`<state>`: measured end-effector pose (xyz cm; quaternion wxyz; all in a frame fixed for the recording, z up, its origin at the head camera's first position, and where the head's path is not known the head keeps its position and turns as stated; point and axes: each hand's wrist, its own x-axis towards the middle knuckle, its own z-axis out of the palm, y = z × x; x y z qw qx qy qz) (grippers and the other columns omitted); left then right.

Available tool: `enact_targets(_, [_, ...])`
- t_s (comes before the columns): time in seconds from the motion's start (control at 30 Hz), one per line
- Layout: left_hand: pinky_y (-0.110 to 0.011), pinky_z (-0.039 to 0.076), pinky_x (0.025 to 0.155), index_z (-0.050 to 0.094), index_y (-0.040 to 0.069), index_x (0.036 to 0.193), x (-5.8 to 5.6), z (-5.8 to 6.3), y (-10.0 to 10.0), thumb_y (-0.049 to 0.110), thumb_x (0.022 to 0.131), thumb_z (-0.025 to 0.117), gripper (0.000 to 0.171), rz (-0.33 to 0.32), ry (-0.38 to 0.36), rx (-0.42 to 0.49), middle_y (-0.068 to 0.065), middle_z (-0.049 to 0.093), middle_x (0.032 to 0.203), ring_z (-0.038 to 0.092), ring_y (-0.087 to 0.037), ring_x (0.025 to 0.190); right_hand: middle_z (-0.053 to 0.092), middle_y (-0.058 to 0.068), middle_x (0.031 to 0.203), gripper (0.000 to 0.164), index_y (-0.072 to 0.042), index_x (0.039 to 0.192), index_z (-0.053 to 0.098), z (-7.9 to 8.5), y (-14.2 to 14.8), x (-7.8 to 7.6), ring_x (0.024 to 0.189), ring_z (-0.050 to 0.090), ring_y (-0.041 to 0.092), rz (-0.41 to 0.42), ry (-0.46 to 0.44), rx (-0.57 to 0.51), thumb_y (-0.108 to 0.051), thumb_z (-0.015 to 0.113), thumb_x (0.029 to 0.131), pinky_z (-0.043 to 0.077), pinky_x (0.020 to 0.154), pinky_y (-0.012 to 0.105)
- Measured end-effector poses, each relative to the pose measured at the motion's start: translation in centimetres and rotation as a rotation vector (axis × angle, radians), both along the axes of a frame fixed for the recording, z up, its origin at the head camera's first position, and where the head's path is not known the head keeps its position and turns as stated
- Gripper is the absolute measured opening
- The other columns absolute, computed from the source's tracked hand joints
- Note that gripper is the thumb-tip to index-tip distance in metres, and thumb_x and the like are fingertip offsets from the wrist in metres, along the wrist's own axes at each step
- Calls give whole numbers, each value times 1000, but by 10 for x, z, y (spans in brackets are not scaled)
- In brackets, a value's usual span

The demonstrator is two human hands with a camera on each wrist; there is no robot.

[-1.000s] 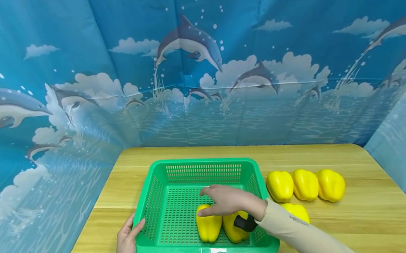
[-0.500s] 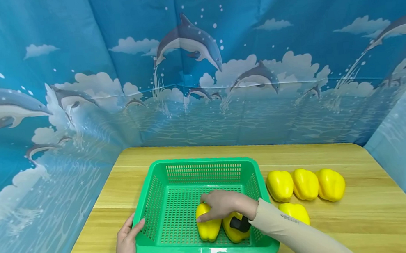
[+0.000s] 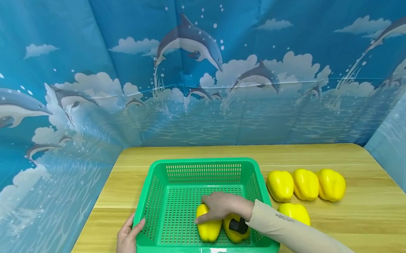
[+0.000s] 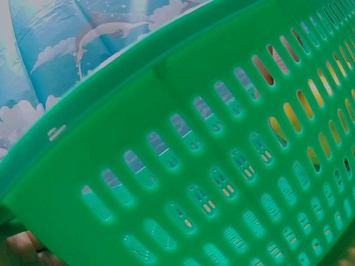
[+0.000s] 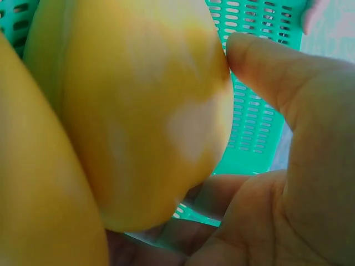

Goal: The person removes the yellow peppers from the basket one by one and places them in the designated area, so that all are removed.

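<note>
A green plastic basket [image 3: 200, 160] stands on the table with two yellow bell peppers in its front right part. My right hand [image 3: 221, 205] reaches inside and grips the left bell pepper [image 3: 210, 231], thumb on one side and fingers on the other. Up close, the right wrist view has the thumb tip against this pepper [image 5: 144, 111]. Right beside it lies the second bell pepper [image 3: 233, 235], partly hidden by the black wrist strap. My left hand [image 3: 125, 246] holds the basket's left rim. In the left wrist view the slotted basket wall [image 4: 72, 221] covers nearly everything.
To the right of the basket, three bell peppers [image 3: 305, 185] sit in a row on the wooden table [image 3: 368, 216]. One more bell pepper [image 3: 296, 212] lies nearer, partly behind my right sleeve [image 3: 295, 228]. A blue dolphin curtain [image 3: 201, 114] hangs behind the table.
My right hand has lowered onto the left bell pepper and its fingers have closed round it. The left hand and the basket have stayed where they were.
</note>
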<state>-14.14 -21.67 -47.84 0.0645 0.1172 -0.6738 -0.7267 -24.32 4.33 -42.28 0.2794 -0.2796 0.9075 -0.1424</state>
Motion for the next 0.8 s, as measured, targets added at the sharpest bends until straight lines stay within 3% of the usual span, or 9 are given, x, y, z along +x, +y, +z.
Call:
enact_targets(0.6, [-31,53,83,41,-8,137,0,-2,-1,18,98,54,49,5,21,9,-3,61,119,62,-18,100,54,-1,78,66,-3,123,55,-5,-5,1,67,51,14,-11,28,-7,-55,63,85,47,62,29])
enact_targets(0.8, [-33,53,83,42,-6,137,0,-2,-1,19,98,54,48,-3,8,9,-10,58,124,61,-21,102,53,-2,76,62,-3,120,56,-7,-3,1,65,51,13,-10,20,-38,-54,63,85,46,58,28])
